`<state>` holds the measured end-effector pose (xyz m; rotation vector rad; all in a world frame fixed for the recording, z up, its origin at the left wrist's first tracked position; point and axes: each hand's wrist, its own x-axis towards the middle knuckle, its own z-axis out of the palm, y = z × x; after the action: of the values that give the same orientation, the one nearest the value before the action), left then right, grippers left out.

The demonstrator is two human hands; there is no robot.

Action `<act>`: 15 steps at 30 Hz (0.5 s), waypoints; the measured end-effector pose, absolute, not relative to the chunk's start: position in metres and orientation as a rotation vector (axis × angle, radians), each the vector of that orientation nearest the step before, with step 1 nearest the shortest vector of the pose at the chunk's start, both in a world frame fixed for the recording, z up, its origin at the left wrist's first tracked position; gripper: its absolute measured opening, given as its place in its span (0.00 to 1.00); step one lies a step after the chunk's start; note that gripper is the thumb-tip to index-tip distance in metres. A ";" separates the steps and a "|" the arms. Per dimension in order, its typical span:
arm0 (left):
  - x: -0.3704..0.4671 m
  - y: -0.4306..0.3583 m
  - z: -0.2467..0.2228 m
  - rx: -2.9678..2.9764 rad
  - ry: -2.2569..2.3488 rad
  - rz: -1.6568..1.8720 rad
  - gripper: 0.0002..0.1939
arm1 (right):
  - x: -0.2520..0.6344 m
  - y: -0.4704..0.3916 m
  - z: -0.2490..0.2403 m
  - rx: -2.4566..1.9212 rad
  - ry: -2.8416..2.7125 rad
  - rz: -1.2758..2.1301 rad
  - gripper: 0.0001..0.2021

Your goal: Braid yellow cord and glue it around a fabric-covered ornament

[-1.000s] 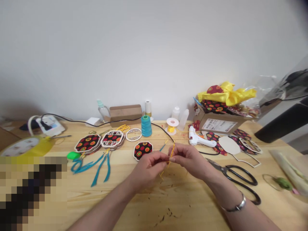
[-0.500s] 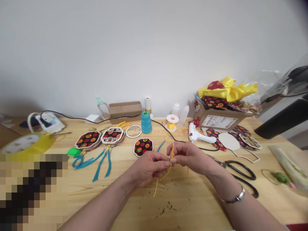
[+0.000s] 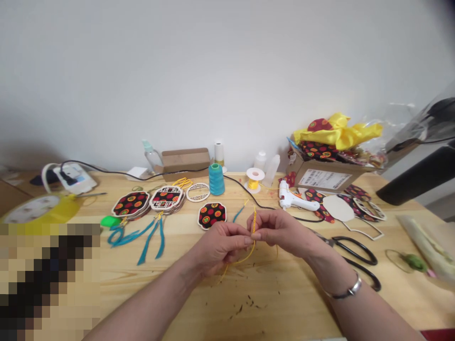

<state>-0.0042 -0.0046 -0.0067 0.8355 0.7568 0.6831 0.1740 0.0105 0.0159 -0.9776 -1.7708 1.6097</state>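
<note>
Right grip point(image 3: 279, 228): I am seeing thumb and finger pressed together, clamping on the thick, bumpy part of the yellow cord point(image 3: 254, 221).
Left grip point(image 3: 224, 246): Its thumb and finger are pinching together too, right up against the right grip. It is seeming to hold cord, but I cannot tell which strand.
Yellow cord: It is poking up above the right grip, then curving down and going under the left grip, all above the bench point(image 3: 280, 315).
Cord work: I am guessing that the two grips are making small knots or a braid and pulling it snug.
Cord's next move: To me it is calling for the right grip to be holding the bumpy part firm while the left grip is feeding the curved strand. A hard tug could be making it crooked.
Cord tail: Below the left grip it is looking blurry, and the fingers are hiding where it passes.
Thin yellow end point(image 3: 277, 252): It is hanging under the right grip, and I cannot tell if it is joining the same cord.
Scissors point(image 3: 330, 242): They are lying right of the right grip, with the wrist hiding most of the blades.
Blocky patch point(image 3: 50, 284): It is covering whatever is lying far left of the left grip.
</note>
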 end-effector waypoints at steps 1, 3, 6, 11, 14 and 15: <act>-0.004 -0.005 -0.007 0.854 0.778 0.702 0.08 | 0.173 0.011 0.016 -0.999 -1.764 1.597 0.08; -0.003 -0.005 -0.007 0.921 0.835 0.735 0.09 | 0.172 0.011 0.017 -1.063 -1.747 1.570 0.08; -0.003 -0.006 -0.005 1.064 0.957 0.765 0.11 | 0.169 0.010 0.018 -1.176 -1.696 1.543 0.08; -0.002 -0.007 0.002 1.260 1.083 0.841 0.09 | 0.163 0.009 0.017 -1.270 -1.629 1.484 0.08; -0.001 -0.007 0.003 1.277 1.117 0.883 0.09 | 0.160 0.008 0.018 -1.301 -1.612 1.460 0.09; -0.001 -0.007 0.003 1.256 1.131 0.892 0.09 | 0.159 0.008 0.019 -1.305 -1.624 1.446 0.09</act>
<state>-0.0014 -0.0067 0.0032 1.2560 1.1313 0.8922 0.1593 0.0077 0.0188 -1.3052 -1.6240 1.4455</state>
